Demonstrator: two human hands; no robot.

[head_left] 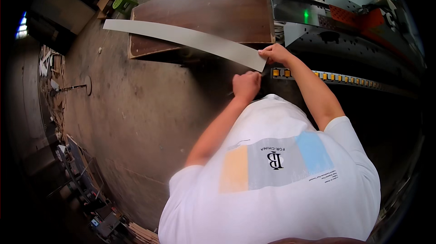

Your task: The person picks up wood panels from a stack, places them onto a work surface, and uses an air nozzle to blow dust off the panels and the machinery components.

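Note:
A long pale, flat strip of board point(186, 37) stretches from the upper left across the near edge of a brown wooden tabletop point(204, 5). My right hand point(276, 54) pinches the strip's right end between thumb and fingers. Just below that end, close to its lower corner, my left hand point(246, 85) is closed in a fist. Whatever its fingers may hold is hidden from view. The strip's far left end sticks out past the tabletop's left side.
On the right runs a rail with yellow rollers point(334, 77), beside a machine with a green light point(306, 16) and an orange perforated part point(347, 17). A green stool point(124, 4) stands beyond the table's left corner. Wood scraps point(56, 85) line the left side.

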